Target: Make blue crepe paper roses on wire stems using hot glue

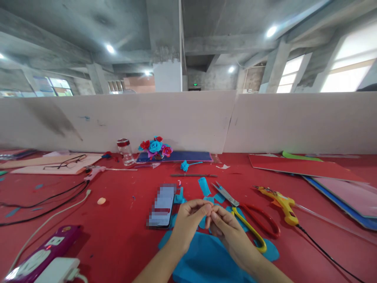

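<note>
My left hand (190, 220) and my right hand (228, 226) meet in front of me, their thumbs and fingertips pinched together. Whatever lies between the fingertips is hidden or too small to name. Below them spreads a blue sheet (206, 257), with cut blue pieces (204, 186) scattered beneath and beyond the hands. Scissors (226, 194) with one red and one yellow handle lie partly open beside my right hand. To the left of my left hand rests a phone (163, 206). A small blue flower on a stem (184, 166) lies farther back.
At right, a yellow glue gun (279, 202) trails a cord; coloured sheets (303, 167) lie behind it. A flower arrangement (156, 146) and glass jar (126, 152) stand near the partition (182, 122). Left are a power strip (53, 243), cables, another glue gun (94, 173) and glasses (64, 162).
</note>
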Motion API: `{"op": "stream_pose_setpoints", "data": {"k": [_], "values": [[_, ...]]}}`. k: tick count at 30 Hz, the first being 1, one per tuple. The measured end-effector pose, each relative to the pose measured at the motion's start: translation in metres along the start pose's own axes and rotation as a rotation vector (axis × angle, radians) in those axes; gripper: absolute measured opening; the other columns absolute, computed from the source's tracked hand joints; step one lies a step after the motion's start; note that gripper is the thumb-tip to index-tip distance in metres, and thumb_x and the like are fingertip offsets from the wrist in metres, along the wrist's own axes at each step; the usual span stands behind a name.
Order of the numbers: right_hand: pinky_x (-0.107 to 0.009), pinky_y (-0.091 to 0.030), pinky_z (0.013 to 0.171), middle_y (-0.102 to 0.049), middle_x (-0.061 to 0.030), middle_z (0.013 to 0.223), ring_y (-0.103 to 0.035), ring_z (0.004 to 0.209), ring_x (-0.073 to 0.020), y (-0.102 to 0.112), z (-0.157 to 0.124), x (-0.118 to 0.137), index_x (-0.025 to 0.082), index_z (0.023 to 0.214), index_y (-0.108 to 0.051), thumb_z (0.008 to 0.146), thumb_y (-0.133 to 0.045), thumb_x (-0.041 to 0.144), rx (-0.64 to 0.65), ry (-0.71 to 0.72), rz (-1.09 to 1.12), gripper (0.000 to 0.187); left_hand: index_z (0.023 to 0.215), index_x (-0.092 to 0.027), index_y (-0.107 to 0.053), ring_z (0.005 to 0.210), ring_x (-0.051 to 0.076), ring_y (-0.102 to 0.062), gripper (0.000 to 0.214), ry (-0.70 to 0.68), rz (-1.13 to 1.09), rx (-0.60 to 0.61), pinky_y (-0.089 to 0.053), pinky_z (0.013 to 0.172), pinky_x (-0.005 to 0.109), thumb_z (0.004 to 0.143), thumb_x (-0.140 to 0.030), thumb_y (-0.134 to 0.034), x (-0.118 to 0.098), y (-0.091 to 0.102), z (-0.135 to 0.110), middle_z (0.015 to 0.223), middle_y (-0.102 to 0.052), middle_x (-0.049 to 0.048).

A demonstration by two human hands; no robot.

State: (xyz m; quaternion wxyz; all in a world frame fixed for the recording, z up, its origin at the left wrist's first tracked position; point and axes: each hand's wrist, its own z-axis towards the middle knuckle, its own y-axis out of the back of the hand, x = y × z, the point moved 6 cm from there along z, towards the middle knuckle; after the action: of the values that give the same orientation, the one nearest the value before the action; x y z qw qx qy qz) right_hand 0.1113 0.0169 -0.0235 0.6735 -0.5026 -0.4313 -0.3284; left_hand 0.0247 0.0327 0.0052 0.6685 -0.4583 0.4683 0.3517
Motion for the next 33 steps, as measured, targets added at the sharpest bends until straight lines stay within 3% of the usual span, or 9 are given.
{"op": "stream_pose_setpoints", "data": {"k": [5,9,12,19,33], "values": [[-0.021,-0.023,0.048,-0.055,0.0023,0.066,-0.032,0.049,-0.0056,0.001,0.002,-0.005,0.017,0.078,-0.055,0.084,-0.053,0.033,-0.015,-0.006,0.038,0.018,0.081,-0.014,-0.071,0.044,0.008,-0.045,0.02,0.063,-0.044,-0.056,-0.037,0.049,0.021,0.069,-0.03,-0.068,0.006,0.005,0.001,0.047,-0.055,-0.0027],[-0.021,-0.022,0.048,-0.057,0.0013,0.065,-0.033,0.049,-0.0055,0.001,0.0,-0.004,0.016,0.075,-0.053,0.083,-0.055,0.034,-0.015,-0.025,0.047,0.019,0.085,-0.016,-0.071,0.071,0.015,-0.059,0.023,0.091,-0.13,-0.1,-0.043,0.066,0.023,0.066,-0.029,-0.071,0.007,0.009,0.001,0.076,-0.068,0.0048],[-0.021,-0.02,0.047,-0.059,0.0006,0.065,-0.032,0.047,-0.0053,-0.002,-0.003,-0.003,0.017,0.073,-0.051,0.081,-0.058,0.035,0.01,-0.063,0.097,0.021,0.085,-0.017,-0.071,0.081,0.017,-0.059,0.02,0.117,-0.229,-0.078,-0.044,0.069,0.022,0.068,-0.028,-0.069,0.008,0.008,0.0,0.083,-0.069,0.0058],[-0.02,-0.021,0.046,-0.06,0.0001,0.061,-0.03,0.045,-0.0049,-0.013,-0.01,0.0,0.018,0.075,-0.051,0.08,-0.058,0.034,0.091,-0.141,0.192,0.019,0.063,-0.014,-0.067,0.052,0.008,-0.051,0.014,0.134,-0.364,-0.005,-0.039,0.048,0.018,0.067,-0.027,-0.071,0.01,0.002,-0.001,0.061,-0.059,-0.0007],[-0.018,-0.017,0.041,-0.061,0.0003,0.06,-0.027,0.041,-0.0025,-0.011,-0.008,0.004,0.017,0.071,-0.051,0.074,-0.066,0.033,0.038,-0.171,0.243,0.022,0.062,-0.016,-0.067,0.06,0.011,-0.048,0.016,0.03,-0.118,-0.274,-0.04,0.061,0.022,0.061,-0.031,-0.074,0.009,0.024,0.002,0.061,-0.059,0.0003]]}}
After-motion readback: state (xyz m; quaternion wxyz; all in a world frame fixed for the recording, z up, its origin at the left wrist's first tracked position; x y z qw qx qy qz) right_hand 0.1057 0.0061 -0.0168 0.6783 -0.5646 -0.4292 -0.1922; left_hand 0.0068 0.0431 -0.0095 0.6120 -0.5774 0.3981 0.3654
